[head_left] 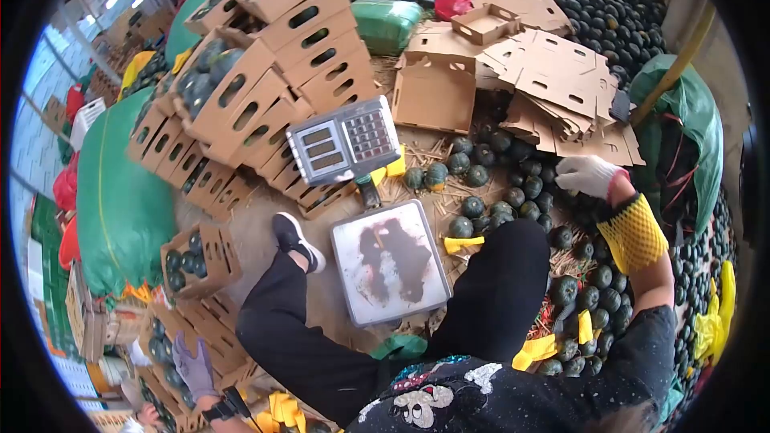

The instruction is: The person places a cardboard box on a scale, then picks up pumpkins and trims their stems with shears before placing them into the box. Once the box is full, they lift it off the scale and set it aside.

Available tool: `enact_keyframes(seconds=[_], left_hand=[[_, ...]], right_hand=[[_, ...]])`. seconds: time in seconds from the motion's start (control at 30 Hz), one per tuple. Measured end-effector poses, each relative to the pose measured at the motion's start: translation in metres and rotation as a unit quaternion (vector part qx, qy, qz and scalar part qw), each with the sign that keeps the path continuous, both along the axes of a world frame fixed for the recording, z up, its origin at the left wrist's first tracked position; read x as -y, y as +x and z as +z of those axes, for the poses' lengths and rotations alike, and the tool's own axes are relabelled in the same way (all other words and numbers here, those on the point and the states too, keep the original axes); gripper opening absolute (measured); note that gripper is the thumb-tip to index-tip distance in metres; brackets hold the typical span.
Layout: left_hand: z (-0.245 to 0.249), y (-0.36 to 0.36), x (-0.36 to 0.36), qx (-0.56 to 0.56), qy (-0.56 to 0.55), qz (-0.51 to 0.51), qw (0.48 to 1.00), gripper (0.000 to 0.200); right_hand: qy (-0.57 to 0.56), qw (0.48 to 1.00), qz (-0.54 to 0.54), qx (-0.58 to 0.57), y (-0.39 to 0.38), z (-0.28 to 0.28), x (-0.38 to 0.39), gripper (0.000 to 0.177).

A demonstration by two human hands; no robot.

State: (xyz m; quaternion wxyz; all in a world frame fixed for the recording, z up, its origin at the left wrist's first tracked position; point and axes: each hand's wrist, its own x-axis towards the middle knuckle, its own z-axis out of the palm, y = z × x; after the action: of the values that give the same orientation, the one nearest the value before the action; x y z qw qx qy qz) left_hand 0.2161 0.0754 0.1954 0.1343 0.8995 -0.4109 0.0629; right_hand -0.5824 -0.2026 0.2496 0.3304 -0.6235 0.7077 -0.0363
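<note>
My right hand (589,177), in a white glove with a yellow mesh sleeve (634,232) above the wrist, reaches over a pile of small dark-green squash (533,186). Its fingers stretch leftward, close to the flat cardboard sheets (589,132), and no object shows in them. At the lower left, my left hand (195,369) wears a purple-grey glove. Its fingers are apart, beside an open carton of squash (160,349). Between my legs stands a platform scale (353,252) with a stained, bare plate; its display head (343,140) tilts up beyond it.
Stacked cartons (309,48) of squash rise beyond the scale. An open carton (435,92) stands farther back. Large green sacks (124,192) line the left, and another carton of squash (200,261) sits nearby. Yellow mesh sleeves (536,350) lie about. Another person's hand (148,414) shows bottom left.
</note>
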Motion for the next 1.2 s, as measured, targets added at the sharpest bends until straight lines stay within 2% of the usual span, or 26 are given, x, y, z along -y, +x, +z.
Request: enact_keyframes(seconds=[0.03,0.07,0.1,0.17,0.23,0.3,0.37,0.4,0.43,0.47,0.5,0.53,0.57,0.6,0.63,0.7,0.73,0.8,0.83,0.9,0.97,1.0,1.1,1.13,1.17,1.2], left_hand=[[0.012,-0.024,0.028,-0.002,0.001,-0.012,1.0,0.057],[0.028,-0.059,0.062,-0.103,-0.064,-0.093,0.988,0.057],[0.041,-0.093,0.094,-0.203,-0.127,-0.172,0.956,0.057],[0.053,-0.15,0.152,-0.15,-0.042,-0.274,0.949,0.058],[0.046,-0.222,0.204,-0.209,-0.045,-0.393,0.894,0.05],[0.025,-0.277,0.249,-0.221,0.007,-0.497,0.839,0.046],[-0.018,-0.297,0.273,-0.223,0.047,-0.567,0.791,0.05],[-0.034,-0.298,0.28,-0.232,0.059,-0.557,0.795,0.05],[-0.043,-0.293,0.282,-0.274,0.175,-0.531,0.782,0.052],[-0.045,-0.287,0.282,-0.312,0.298,-0.499,0.752,0.055],[-0.048,-0.284,0.287,-0.316,0.326,-0.487,0.746,0.055],[-0.052,-0.281,0.291,-0.274,0.321,-0.47,0.775,0.057],[-0.05,-0.279,0.293,-0.232,0.311,-0.459,0.799,0.058],[-0.04,-0.283,0.306,-0.214,0.318,-0.476,0.792,0.057],[-0.038,-0.28,0.307,-0.22,0.325,-0.48,0.785,0.057],[-0.037,-0.272,0.303,-0.413,0.267,-0.423,0.761,0.057],[-0.034,-0.269,0.299,-0.415,0.267,-0.427,0.758,0.057],[-0.03,-0.263,0.293,-0.53,0.299,-0.356,0.709,0.062],[-0.024,-0.263,0.294,-0.524,0.292,-0.369,0.71,0.062],[-0.006,-0.266,0.296,-0.354,0.288,-0.552,0.698,0.066],[-0.007,-0.266,0.275,-0.374,0.216,-0.562,0.705,0.061],[-0.006,-0.263,0.264,-0.4,0.158,-0.564,0.705,0.056],[-0.017,-0.263,0.227,-0.298,0.051,-0.64,0.707,0.047],[-0.028,-0.262,0.217,-0.298,0.039,-0.632,0.714,0.047],[-0.041,-0.263,0.215,-0.351,0.057,-0.573,0.739,0.048],[-0.053,-0.264,0.217,-0.401,0.071,-0.513,0.756,0.049]], right_hand=[[0.058,0.998,0.0,-0.026,-0.003,-0.007,0.017,0.051],[0.051,0.997,0.024,-0.05,0.005,-0.016,0.037,0.056],[0.044,0.995,0.047,-0.075,0.017,-0.03,0.06,0.062],[0.011,0.993,0.091,-0.074,0.02,-0.107,0.124,0.07],[0.045,0.986,0.111,-0.114,0.053,-0.154,0.182,0.081],[0.048,0.988,0.051,-0.137,0.08,-0.209,0.238,0.069],[0.0,0.978,-0.013,-0.206,0.088,-0.276,0.285,0.065],[-0.026,0.974,-0.018,-0.223,0.085,-0.306,0.303,0.057],[-0.045,0.971,-0.019,-0.233,0.086,-0.337,0.316,0.051],[-0.035,0.987,-0.034,-0.153,0.085,-0.353,0.33,0.036],[-0.098,0.985,-0.077,-0.116,0.081,-0.38,0.341,0.028],[-0.19,0.973,-0.062,-0.118,0.071,-0.395,0.335,0.031],[-0.21,0.971,-0.04,-0.108,0.07,-0.379,0.326,0.032],[-0.157,0.977,-0.044,-0.139,0.069,-0.35,0.32,0.033],[-0.247,0.952,-0.017,-0.178,0.062,-0.342,0.31,0.035],[-0.27,0.951,0.004,-0.154,0.05,-0.307,0.284,0.037],[-0.209,0.966,0.019,-0.153,0.05,-0.279,0.271,0.038],[-0.133,0.975,0.053,-0.173,0.056,-0.218,0.238,0.041],[-0.145,0.972,0.065,-0.172,0.058,-0.198,0.216,0.039],[-0.193,0.947,0.102,-0.235,0.06,-0.187,0.166,0.036],[-0.177,0.937,0.115,-0.279,0.058,-0.206,0.11,0.034],[-0.2,0.947,0.082,-0.24,0.062,-0.207,0.078,0.033],[-0.261,0.962,-0.026,-0.081,0.088,-0.181,-0.008,0.035],[-0.27,0.959,-0.064,-0.061,0.095,-0.176,-0.043,0.034],[-0.288,0.951,-0.101,-0.043,0.098,-0.171,-0.071,0.033],[-0.285,0.928,-0.227,0.079,0.102,-0.17,-0.102,0.029]])
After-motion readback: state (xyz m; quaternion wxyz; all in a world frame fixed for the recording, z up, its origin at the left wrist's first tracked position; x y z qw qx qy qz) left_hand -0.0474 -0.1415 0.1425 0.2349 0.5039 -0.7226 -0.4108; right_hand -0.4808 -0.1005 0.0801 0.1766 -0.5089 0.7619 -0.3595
